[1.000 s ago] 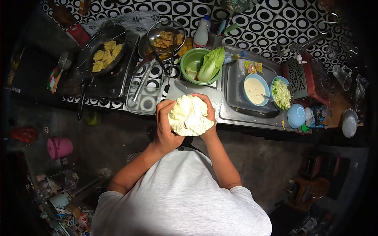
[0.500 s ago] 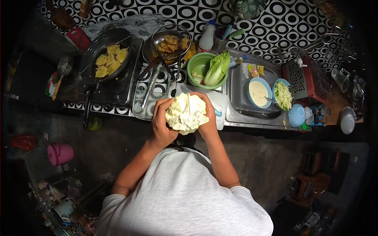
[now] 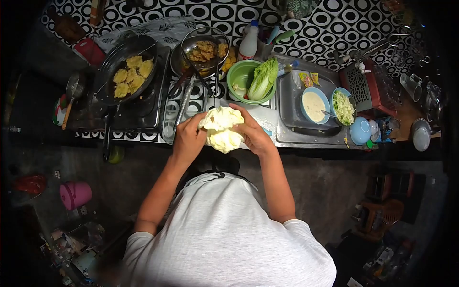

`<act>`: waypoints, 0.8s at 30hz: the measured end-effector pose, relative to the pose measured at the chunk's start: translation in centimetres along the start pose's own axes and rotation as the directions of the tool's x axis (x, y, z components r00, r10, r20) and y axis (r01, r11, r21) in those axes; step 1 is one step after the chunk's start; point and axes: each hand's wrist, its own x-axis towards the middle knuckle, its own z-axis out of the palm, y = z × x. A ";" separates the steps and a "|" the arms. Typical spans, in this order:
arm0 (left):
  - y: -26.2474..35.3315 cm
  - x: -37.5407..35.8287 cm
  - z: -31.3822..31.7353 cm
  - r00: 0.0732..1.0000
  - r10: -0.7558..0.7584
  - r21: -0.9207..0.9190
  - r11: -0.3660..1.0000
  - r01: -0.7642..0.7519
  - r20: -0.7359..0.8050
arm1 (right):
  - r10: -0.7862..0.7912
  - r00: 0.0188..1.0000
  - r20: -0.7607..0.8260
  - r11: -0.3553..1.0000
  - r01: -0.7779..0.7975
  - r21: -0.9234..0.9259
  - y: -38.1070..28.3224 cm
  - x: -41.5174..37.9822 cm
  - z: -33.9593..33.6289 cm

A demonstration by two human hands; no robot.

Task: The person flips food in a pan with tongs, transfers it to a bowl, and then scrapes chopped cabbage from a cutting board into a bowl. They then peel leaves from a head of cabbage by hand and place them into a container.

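A pale yellow-green cabbage [image 3: 224, 130] is held between both hands above the counter's front edge, with a dark crease across its middle. My left hand [image 3: 190, 138] grips its left side, fingers wrapped against it. On the right side, my right hand [image 3: 253, 131] holds it with the fingers curled over its upper part. Behind the hands lies a white board [image 3: 260, 118], partly hidden by them. Just beyond it, a green bowl [image 3: 242, 72] contains a leafy green lettuce [image 3: 263, 81].
A frying pan [image 3: 111, 64] with yellow fritters sits on the stove at left, beside a basin [image 3: 178, 60] of fried pieces. The sink [image 3: 292, 103] bears a bowl of pale batter [image 3: 314, 106] and one of shredded cabbage [image 3: 343, 107]. A bottle [image 3: 249, 44] stands behind.
Both hands have shifted slightly up in the view with the cabbage. It now shows a deep fold across its middle, and my right fingers have moved over its upper right side.
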 end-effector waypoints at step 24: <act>-2.7 2.1 1.2 0.962 0.133 -0.066 0.991 -0.120 0.238 | -0.169 0.970 -0.172 0.840 0.051 -0.540 -0.2 -1.0 0.4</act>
